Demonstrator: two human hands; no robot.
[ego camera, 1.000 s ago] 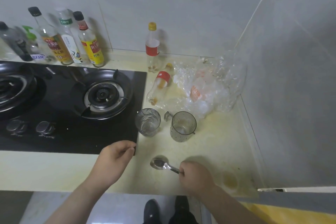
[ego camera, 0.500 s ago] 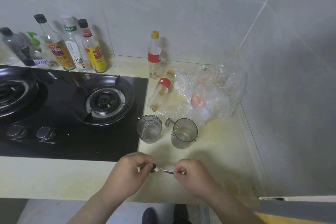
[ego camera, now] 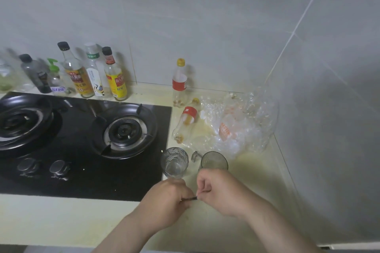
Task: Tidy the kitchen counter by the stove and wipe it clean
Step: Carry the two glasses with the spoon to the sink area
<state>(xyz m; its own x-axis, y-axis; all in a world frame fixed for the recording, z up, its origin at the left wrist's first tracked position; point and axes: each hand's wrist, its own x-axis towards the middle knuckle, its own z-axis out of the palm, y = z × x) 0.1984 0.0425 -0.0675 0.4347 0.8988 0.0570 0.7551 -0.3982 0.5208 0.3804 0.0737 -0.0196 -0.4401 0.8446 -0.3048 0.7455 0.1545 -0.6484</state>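
Observation:
Both hands meet over the stained yellowish counter (ego camera: 257,172) in front of two glasses. A metal spoon (ego camera: 190,198) spans between them: my left hand (ego camera: 164,201) is closed over its bowl end and my right hand (ego camera: 222,191) pinches the handle end. Only a short stretch of handle shows. A clear tumbler (ego camera: 174,162) stands just beyond my left hand. A smoky glass mug (ego camera: 213,161) stands beyond my right hand, partly hidden by it.
A black gas hob (ego camera: 82,139) fills the left. Several sauce bottles (ego camera: 115,74) line the back wall. An upright plastic bottle (ego camera: 180,82), a fallen one (ego camera: 185,123) and a crumpled clear plastic bag (ego camera: 240,125) crowd the tiled back right corner.
My left hand came off the counter edge and closed on the spoon's bowl. The spoon has left the counter and both hands have moved nearer the glasses.

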